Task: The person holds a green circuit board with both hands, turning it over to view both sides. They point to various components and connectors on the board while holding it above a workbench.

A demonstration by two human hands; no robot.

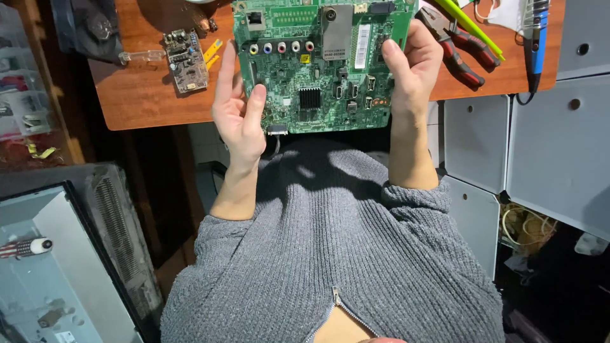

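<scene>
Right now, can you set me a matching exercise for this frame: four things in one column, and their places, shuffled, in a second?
Things:
1. green circuit board
2. small brown circuit board
3. red-handled pliers
4. screwdriver with a striped handle

Places:
A. on the grey metal case at lower left
B. on the wooden table, right of the right hand
C. held between both hands, left hand on its left edge
D. flat on the table, left of the big board

Pairs: 1-C, 2-D, 3-B, 4-A
</scene>
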